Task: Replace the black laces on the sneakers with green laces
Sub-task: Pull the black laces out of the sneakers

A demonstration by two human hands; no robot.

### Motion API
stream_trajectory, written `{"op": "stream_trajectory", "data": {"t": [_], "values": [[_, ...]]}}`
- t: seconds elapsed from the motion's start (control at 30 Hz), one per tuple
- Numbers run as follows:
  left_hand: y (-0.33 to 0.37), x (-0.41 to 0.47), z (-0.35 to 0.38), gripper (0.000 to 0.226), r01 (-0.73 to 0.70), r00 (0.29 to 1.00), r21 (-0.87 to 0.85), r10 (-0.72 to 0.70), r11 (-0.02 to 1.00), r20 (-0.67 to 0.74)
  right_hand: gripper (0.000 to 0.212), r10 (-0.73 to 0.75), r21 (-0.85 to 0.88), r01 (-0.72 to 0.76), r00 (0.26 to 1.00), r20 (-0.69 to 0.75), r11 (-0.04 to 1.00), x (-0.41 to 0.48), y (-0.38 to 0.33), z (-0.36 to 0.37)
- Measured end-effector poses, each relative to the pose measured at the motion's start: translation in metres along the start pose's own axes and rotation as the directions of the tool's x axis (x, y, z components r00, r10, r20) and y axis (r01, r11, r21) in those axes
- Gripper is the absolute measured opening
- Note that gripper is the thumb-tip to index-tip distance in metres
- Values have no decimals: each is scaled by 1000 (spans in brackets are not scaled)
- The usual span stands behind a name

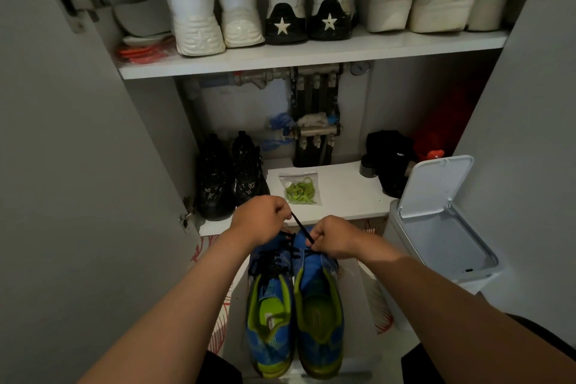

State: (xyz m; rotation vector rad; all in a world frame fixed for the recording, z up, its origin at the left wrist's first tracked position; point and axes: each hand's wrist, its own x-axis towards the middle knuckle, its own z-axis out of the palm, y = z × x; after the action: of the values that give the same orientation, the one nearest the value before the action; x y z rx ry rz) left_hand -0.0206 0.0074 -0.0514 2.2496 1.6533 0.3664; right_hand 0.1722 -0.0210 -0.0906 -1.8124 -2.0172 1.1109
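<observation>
The left hand (260, 221) and right hand (333, 238) each pinched the black lace (300, 227), taut and slanting above the toes of the 2 sneakers (296, 305); bagged green laces (300, 189) lay just beyond the sneakers on the shelf (346, 196).

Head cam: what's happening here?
A person at an open shoe cabinet is unlacing a pair of blue-and-green sneakers. The left grip and right grip each pinch a black lace, pulled taut between them above the right-side sneaker, which shows no lacing where it is visible. The left-side sneaker is laced in black. The green laces sit bagged on the lower shelf, untouched.
</observation>
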Motion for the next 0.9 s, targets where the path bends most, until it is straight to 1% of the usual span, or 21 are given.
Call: {"op": "stream_trajectory", "data": {"t": [0.1,0.17,0.27,0.33,0.4,0.47,0.53,0.6,0.67,0.7,0.77,0.83,0.9], "values": [[0,1,-1,22,46,997,-15,-47,999,-68,15,0,-83,2,1000,16,997,1,5,2],[0,1,-2,22,88,992,-15,-89,996,-88,14,9,-102,-8,1000,6,995,3,6,4],[-1,0,-5,24,170,985,33,-169,985,-43,14,15,-140,-13,1000,9,990,3,7,6],[-2,-1,-8,26,237,971,84,-237,968,-8,6,23,-166,-20,1000,15,986,5,7,7],[-5,-1,-10,26,288,957,134,-290,948,-6,24,31,-220,-23,999,36,975,8,6,8],[-7,-1,-9,26,310,950,161,-313,937,-8,41,27,-257,-19,999,30,966,9,5,7],[-9,-1,-4,30,264,962,168,-272,950,25,45,36,-221,-33,999,8,975,11,8,7],[-11,-1,5,45,122,985,183,-141,976,96,41,49,-188,-52,999,-20,981,10,10,10],[-7,0,14,56,-21,986,136,-3,991,169,26,72,-153,-77,997,-42,985,9,13,13],[-3,-1,19,56,-69,978,87,50,994,204,17,64,-122,-70,997,-53,990,8,13,14],[5,-2,28,46,-114,950,6,108,993,293,14,49,-54,-53,996,-80,997,6,11,14],[10,-5,37,35,-128,924,33,107,991,367,13,47,-14,-49,994,-94,999,5,11,15],[10,-5,40,25,-116,931,95,75,989,356,12,42,6,-42,994,-100,999,4,12,15]]}}
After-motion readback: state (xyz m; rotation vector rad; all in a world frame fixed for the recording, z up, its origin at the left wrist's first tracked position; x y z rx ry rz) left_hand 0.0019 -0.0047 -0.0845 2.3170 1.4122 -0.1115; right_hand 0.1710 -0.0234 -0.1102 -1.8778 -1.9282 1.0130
